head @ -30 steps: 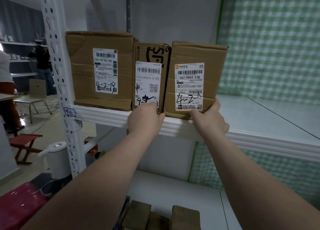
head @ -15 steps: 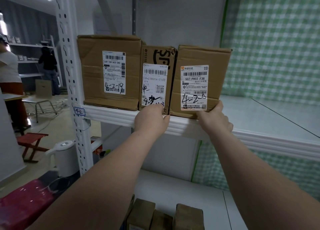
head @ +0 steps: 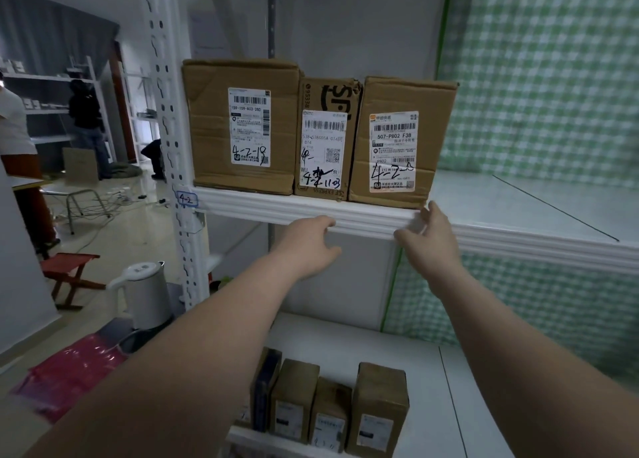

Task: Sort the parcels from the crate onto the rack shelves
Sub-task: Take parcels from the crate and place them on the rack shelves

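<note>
Though raised to the shelf lip, gripping nothing: left hand (head: 307, 246) at 6 o'clock from the middle parcel (head: 328, 146), fingers loosely curled, knuckles just under the white front edge of the upper shelf (head: 262, 210). Right hand (head: 428, 240) at 5 o'clock from the right parcel (head: 397, 101), fingers fairly straight and slightly spread, also holding nothing. Its tips are blurred, close by that box's lower right corner, contact impossible to judge.

Three brown parcels upright in a row at the front of the upper shelf, labels facing out. Left parcel (head: 207, 125) just beside the perforated upright post (head: 166, 112) at its 9 o'clock. Middle parcel pressed between its neighbours, sides touching. Right parcel closing the row. Front faces set almost flush with the shelf edge.

At 3 o'clock from the right parcel, an open stretch of white shelf surface running off to the right, backed by green checked cloth (head: 539, 77). Open space above the box tops as well.

On the lower shelf (head: 380, 347), at 6 o'clock from the hands, small boxes (head: 330, 412) standing in a row at the front edge, with a dark flat item (head: 264, 388) at their 9 o'clock and white surface at their 3 o'clock.

Beyond the post at 8 o'clock, on the floor: a white kettle (head: 145, 291), a red stool (head: 69, 271) and a pink bag (head: 69, 371).
</note>
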`<state>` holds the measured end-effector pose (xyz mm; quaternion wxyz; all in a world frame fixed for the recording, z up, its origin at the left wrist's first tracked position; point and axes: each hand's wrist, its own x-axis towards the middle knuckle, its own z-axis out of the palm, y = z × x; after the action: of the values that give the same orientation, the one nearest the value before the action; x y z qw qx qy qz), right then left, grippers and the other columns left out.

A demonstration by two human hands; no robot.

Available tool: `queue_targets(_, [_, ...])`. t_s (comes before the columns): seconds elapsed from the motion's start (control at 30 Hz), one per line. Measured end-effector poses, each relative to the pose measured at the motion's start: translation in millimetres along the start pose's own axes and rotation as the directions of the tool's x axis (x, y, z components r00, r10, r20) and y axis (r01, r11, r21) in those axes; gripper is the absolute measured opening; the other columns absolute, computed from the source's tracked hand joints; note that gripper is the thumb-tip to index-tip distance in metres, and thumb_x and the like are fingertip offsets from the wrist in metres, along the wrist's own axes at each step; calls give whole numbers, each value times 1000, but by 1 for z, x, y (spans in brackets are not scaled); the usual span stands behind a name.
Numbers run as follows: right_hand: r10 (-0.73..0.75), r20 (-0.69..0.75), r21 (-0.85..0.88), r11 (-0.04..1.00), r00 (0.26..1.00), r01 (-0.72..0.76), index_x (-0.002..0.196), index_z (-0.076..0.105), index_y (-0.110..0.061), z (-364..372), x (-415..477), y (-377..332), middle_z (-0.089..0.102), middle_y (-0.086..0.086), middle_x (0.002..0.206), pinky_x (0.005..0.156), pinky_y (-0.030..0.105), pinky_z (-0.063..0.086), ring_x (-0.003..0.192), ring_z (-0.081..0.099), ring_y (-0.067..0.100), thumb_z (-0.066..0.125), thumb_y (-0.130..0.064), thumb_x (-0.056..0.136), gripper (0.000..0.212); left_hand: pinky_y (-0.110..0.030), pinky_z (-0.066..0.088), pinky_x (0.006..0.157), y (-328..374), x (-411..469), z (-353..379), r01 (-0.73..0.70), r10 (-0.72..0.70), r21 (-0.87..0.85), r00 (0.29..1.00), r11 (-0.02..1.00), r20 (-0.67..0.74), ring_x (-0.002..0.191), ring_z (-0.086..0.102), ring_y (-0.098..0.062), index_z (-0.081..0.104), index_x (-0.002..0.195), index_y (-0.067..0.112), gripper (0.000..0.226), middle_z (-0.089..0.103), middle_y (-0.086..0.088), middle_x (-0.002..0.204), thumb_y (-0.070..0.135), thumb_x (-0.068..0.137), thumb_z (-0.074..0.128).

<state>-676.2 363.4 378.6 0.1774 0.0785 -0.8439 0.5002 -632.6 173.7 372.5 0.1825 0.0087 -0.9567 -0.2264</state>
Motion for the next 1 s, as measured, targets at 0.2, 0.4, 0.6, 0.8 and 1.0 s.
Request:
queue_targets(0.2, [214, 230, -31, 977, 949, -213, 137, 52, -16, 34, -105, 21, 64, 5, 119, 83, 34, 50, 93, 60, 20, 61, -23, 91, 47, -26, 47, 85, -20, -70, 17, 89, -65, -236, 992, 968, 110, 100, 60, -16, 60, 122, 13, 36, 65, -4, 112, 27, 89, 62])
queue_targets(0.4, [352, 278, -88, 936, 894, -341, 88, 73, -20, 63, -223, 69, 72, -1, 83, 77, 37, 57, 81, 67, 19, 59, -19, 87, 13, -22, 46, 74, -65, -164, 37, 186, -122, -221, 954, 957, 274, 82, 61, -9, 66, 111, 17, 26, 66, 5, 89, 29, 89, 62])
queue_targets(0.6, [426, 411, -199, 905, 806, -376, 80, 69, -21, 69, -311, 96, 73, 0, 82, 75, 33, 54, 80, 64, 17, 57, -23, 93, 18, -29, 54, 74, -110, -268, 52, 446, -313, -271, 853, 853, 418, 71, 66, -14, 65, 99, 20, 11, 69, 1, 76, 23, 90, 60])
queue_targets(0.8, [562, 434, -159, 817, 704, -554, 77, 71, -17, 61, -389, 118, 71, 0, 79, 59, 26, 43, 64, 52, 13, 60, -19, 89, 16, -22, 47, 60, -136, -389, 73, 664, -527, -303, 737, 684, 423, 59, 55, -13, 67, 98, 11, 12, 62, -3, 68, 16, 90, 60])
queue_targets(1.0, [676, 474, -224, 713, 565, -665, 78, 65, -11, 49, -490, 156, 67, 3, 75, 53, 27, 36, 58, 45, 16, 59, -14, 91, 15, -21, 43, 59, -149, -521, 93, 744, -636, -130, 635, 655, 438, 58, 55, -8, 68, 80, 8, 15, 60, 2, 61, 14, 90, 58])
